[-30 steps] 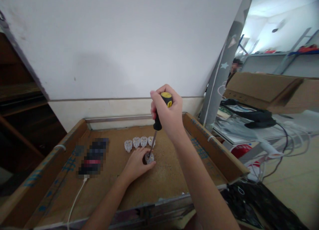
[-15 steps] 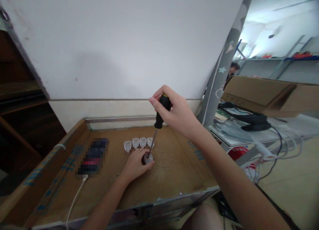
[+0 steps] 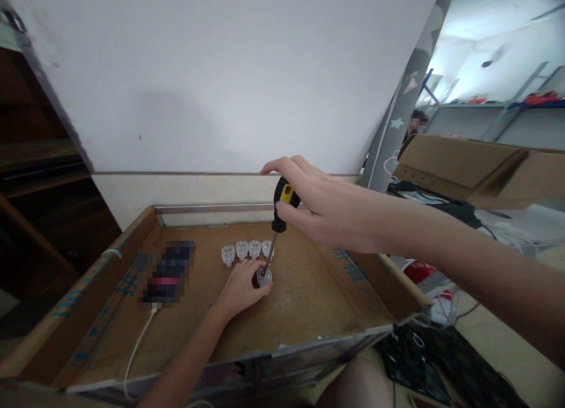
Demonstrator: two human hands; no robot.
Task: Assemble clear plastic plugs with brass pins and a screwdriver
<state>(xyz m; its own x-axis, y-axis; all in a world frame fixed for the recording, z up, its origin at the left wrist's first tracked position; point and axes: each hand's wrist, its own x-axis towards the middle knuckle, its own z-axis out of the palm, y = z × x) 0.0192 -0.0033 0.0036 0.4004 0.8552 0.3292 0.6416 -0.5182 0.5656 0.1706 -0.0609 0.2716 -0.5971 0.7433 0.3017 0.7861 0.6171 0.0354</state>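
Note:
My right hand (image 3: 309,199) is around the black and yellow handle of a screwdriver (image 3: 279,211), its thumb against the side and its fingers over the top. The screwdriver slants down, with its tip at a small clear plastic plug (image 3: 265,277). My left hand (image 3: 242,287) pinches that plug between thumb and fingers, against the cardboard-covered tabletop (image 3: 304,302). Just behind the left hand, several similar clear plugs (image 3: 242,249) stand in a row, with small metal parts showing inside.
A blurred-out phone (image 3: 170,272) with a white cable (image 3: 140,343) lies on the left. Raised wooden edging (image 3: 88,284) borders the tabletop, and a white wall (image 3: 229,90) rises behind. At the right are an open cardboard box (image 3: 459,163), black bags (image 3: 415,355) on the floor and a distant person (image 3: 415,124).
My right wrist and forearm have swung up and to the right, and the fingers have shifted on the screwdriver handle, showing more yellow. My left hand keeps its hold on the plug.

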